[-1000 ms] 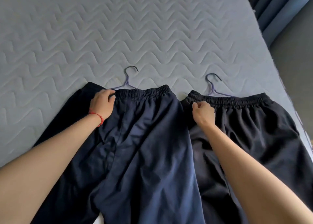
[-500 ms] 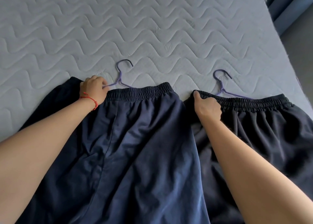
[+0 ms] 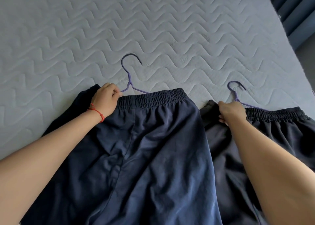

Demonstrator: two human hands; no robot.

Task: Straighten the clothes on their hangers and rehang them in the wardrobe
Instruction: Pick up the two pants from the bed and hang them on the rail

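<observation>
The straightening step is judged in hand: the navy trousers (image 3: 153, 139) at 6 o'clock are gripped at the waistband by the curled left hand (image 3: 105, 102), the black trousers (image 3: 272, 139) at 3 o'clock are pinched by the right hand (image 3: 231, 112), and lifting by the hangers (image 3: 130, 81) is called for next.

- Navy trousers (image 3: 153, 148): flat on the bed, elastic waistband uppermost, on a purple wire hanger (image 3: 130, 78).
- Black trousers (image 3: 281, 139): just right of the navy pair, flat, on a second purple hanger (image 3: 236, 93).

left hand (image 3: 104, 100) grips navy trousers' (image 3: 153, 156) waistband; right hand (image 3: 232, 111) grips black trousers' (image 3: 276, 139) waistband, on mattress (image 3: 68, 37).
</observation>
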